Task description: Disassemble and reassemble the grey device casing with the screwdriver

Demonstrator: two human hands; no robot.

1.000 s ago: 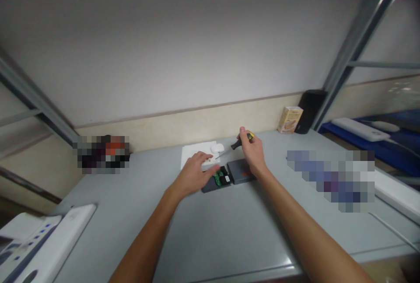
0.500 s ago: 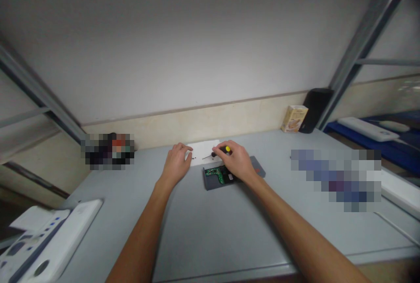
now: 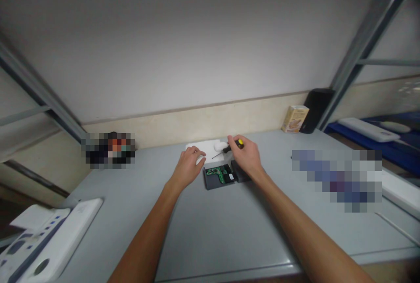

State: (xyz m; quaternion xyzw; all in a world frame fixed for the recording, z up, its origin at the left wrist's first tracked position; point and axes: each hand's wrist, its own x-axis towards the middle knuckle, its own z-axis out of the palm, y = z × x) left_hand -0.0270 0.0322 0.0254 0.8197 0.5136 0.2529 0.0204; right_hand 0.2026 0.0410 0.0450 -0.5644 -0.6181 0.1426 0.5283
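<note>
My right hand (image 3: 246, 154) is closed around a screwdriver (image 3: 227, 148) with a black and yellow handle. Its thin shaft slants down to the left over a white sheet (image 3: 208, 146). My left hand (image 3: 188, 165) hovers at the left part of that sheet, thumb and fingers apart; no object shows between them. A rounded white object (image 3: 220, 146) lies on the sheet near the screwdriver. Nearer to me, an opened dark grey case (image 3: 211, 183) exposes a green circuit board (image 3: 223, 172). A second dark grey part (image 3: 241, 174) sits beside it, partly hidden by my right hand.
The grey tabletop (image 3: 210, 226) carries a yellow box (image 3: 295, 119) and a black upright object (image 3: 316, 110) at the back right. A white device (image 3: 74, 230) stands at the left edge. Blurred-out items lie on both sides. Metal frame bars rise at left and right.
My left hand moved left off the grey case, then slightly back right over the sheet. My right hand swung the screwdriver left over the sheet, then drew it back right. The view shifted slightly.
</note>
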